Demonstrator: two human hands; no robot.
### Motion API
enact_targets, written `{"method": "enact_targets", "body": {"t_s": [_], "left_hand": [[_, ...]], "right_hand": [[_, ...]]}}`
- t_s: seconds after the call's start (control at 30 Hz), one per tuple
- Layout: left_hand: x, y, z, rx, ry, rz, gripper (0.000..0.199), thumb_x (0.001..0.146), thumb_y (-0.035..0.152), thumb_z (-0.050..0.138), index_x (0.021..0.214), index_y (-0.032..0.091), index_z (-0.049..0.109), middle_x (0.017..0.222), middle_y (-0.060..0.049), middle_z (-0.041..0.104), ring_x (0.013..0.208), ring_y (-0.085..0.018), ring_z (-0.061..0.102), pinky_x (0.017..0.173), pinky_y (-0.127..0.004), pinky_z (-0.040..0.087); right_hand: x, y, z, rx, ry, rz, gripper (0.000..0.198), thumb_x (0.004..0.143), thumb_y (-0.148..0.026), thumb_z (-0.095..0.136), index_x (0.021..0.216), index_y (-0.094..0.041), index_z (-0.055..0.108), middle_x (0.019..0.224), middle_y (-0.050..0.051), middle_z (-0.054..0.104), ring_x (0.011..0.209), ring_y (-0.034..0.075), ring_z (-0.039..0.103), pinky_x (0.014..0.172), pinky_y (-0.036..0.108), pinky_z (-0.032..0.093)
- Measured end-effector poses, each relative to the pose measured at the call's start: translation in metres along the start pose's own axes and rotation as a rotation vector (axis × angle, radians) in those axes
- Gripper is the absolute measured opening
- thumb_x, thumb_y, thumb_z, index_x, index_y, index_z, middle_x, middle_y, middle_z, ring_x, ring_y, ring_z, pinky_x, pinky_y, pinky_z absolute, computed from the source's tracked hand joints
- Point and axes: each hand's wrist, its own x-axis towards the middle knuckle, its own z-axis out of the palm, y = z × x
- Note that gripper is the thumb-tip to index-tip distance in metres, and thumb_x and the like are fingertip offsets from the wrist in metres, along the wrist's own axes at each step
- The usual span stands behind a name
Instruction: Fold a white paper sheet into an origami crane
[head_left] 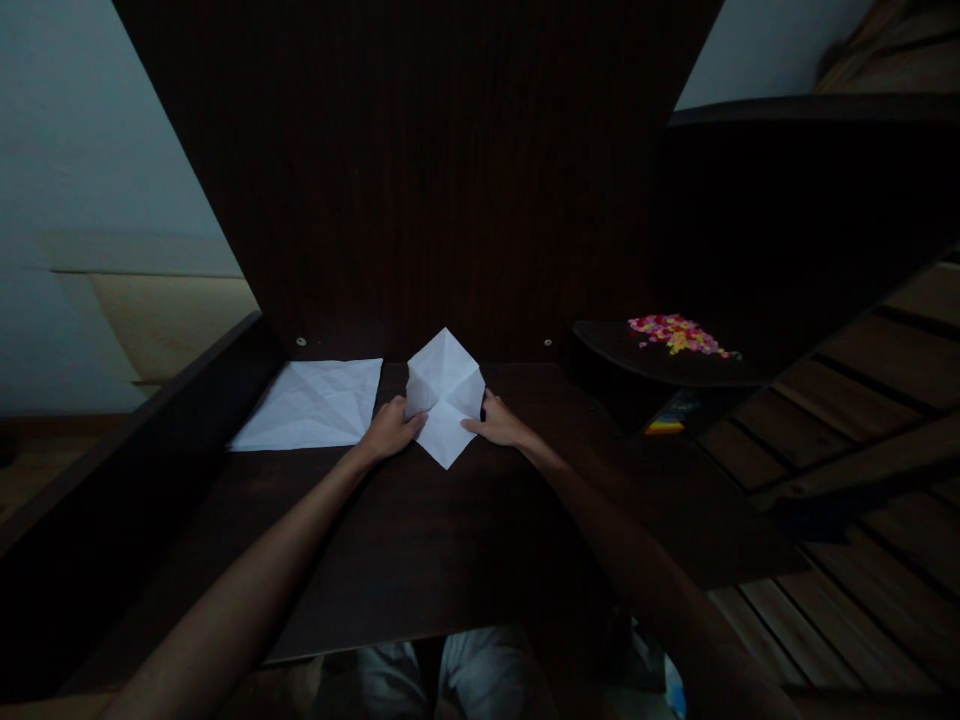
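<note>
A creased sheet of white paper point(445, 365) is held up over the dark desk, its corners pointing away from me and towards me, with fold lines meeting near its middle. My left hand point(393, 428) pinches its left side, the thumb lying on top. On the opposite side, my right hand point(498, 420) grips the right edge, thumb on top and fingers behind. Left of my left hand lies a second white sheet or stack of paper point(315, 402), flat on the desk and marked with creases.
The dark desk top point(420, 560) has an upright back panel point(420, 180) and a raised left side board point(150, 440). At the right, a rounded shelf point(600, 345) bears a heap of small colourful pieces point(679, 334). Beyond it are wooden slats point(862, 370).
</note>
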Motion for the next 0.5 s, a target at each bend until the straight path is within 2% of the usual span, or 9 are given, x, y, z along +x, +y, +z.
{"method": "enact_targets", "body": {"t_s": [0.1,0.2,0.3,0.4,0.5], "left_hand": [[0.0000,-0.0007,-0.0018,0.001,-0.024,0.057,0.028,0.080,0.037,0.053,0.092,0.017,0.067,0.094,-0.007,0.067,0.091,-0.024,0.063,0.078,-0.030,0.049],[-0.0003,-0.0026,-0.0036,0.009,-0.046,0.211,0.022,0.081,0.033,0.052,0.084,0.021,0.070,0.090,-0.004,0.067,0.093,-0.022,0.060,0.082,-0.030,0.047],[-0.0011,-0.0034,-0.0044,0.020,-0.065,0.333,0.022,0.082,0.029,0.052,0.090,0.025,0.071,0.095,-0.004,0.068,0.098,-0.021,0.056,0.088,-0.031,0.045],[-0.0030,-0.0007,-0.0045,0.022,-0.087,0.374,0.024,0.083,0.030,0.052,0.096,0.026,0.071,0.100,-0.004,0.068,0.098,-0.021,0.055,0.090,-0.032,0.043],[-0.0057,0.0043,-0.0045,0.025,-0.077,0.366,0.027,0.085,0.040,0.051,0.096,0.026,0.071,0.098,-0.004,0.069,0.095,-0.022,0.055,0.088,-0.033,0.043]], "right_hand": [[-0.0013,-0.0025,-0.0004,-0.043,-0.021,0.007,0.040,0.077,-0.028,0.064,0.112,-0.012,0.059,0.127,0.017,0.048,0.119,0.030,0.045,0.102,0.045,0.033],[-0.0035,-0.0055,-0.0016,-0.090,-0.054,0.003,0.030,0.081,-0.029,0.061,0.106,-0.013,0.062,0.122,0.016,0.050,0.118,0.030,0.044,0.102,0.044,0.031],[-0.0055,-0.0081,-0.0030,-0.134,-0.098,-0.019,0.026,0.083,-0.029,0.057,0.103,-0.014,0.064,0.117,0.015,0.052,0.118,0.030,0.043,0.102,0.044,0.030],[-0.0064,-0.0096,-0.0032,-0.160,-0.094,-0.064,0.023,0.084,-0.028,0.055,0.102,-0.015,0.064,0.114,0.014,0.053,0.117,0.030,0.043,0.102,0.044,0.029],[-0.0067,-0.0108,-0.0020,-0.196,-0.085,-0.094,0.020,0.084,-0.027,0.054,0.095,-0.014,0.066,0.108,0.013,0.056,0.114,0.029,0.045,0.101,0.044,0.030]]}}
